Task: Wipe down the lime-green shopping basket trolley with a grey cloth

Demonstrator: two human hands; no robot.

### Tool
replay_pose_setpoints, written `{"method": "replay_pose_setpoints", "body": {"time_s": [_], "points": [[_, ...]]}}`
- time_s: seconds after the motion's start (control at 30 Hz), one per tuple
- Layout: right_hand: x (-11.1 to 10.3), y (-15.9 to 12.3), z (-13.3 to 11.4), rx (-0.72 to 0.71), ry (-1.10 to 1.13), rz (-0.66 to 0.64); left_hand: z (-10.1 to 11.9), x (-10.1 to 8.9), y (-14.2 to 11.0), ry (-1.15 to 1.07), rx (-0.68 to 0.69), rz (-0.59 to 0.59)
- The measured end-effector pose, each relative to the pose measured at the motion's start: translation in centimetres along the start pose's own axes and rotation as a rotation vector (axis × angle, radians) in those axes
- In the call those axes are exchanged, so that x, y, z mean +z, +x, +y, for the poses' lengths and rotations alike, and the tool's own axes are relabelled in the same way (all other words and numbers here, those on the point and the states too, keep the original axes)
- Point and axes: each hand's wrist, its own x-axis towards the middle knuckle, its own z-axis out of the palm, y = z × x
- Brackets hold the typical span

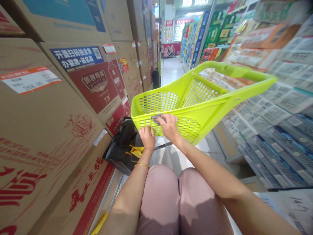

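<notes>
Lime-green basket (215, 107) with perforated sides

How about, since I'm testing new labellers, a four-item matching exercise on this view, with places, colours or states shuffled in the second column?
Things
1. Crumpled grey cloth
2. Gold bracelet
3. Shopping basket
4. Cardboard boxes

Places, colours or states
A. Stacked along the left side of the view
B. Held by the right hand at a perforated side
C. Yellow-green, with a large looped handle
D. Around the wrist of the left hand

Right pairs: 1-B, 2-D, 3-C, 4-A
</notes>
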Motion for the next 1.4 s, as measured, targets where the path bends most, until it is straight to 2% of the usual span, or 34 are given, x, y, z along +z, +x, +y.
{"method": "replay_pose_setpoints", "body": {"time_s": [0.23,0.43,0.67,0.8,1.03,1.13,1.23,1.4], "points": [[2.2,-3.2,0.5,-0.209,0.013,-0.123,-0.2,0.0,-0.1,0.033,0.013,0.02],[3.3,-4.9,0.5,-0.248,0.008,-0.234,-0.1,-0.1,-0.1,0.01,-0.01,-0.013],[4.0,-6.9,0.8,-0.394,0.005,-0.35,-0.1,0.2,-0.1,0.031,0.0,0.024],[3.0,-5.4,0.7,-0.279,0.011,-0.287,-0.2,0.2,-0.1,0.015,0.0,0.029],[0.1,-0.2,0.3,-0.006,0.023,0.017,-0.2,0.0,-0.2,0.006,0.014,0.025],[-0.4,1.0,0.1,0.047,0.02,0.111,-0.3,0.1,-0.2,0.009,0.018,0.02],[0.0,0.6,0.0,-0.001,0.02,0.067,-0.3,0.1,-0.2,0.025,0.018,0.029],[1.5,-2.1,0.2,-0.16,0.014,-0.101,-0.3,0.0,-0.3,0.034,0.022,0.023]]}}
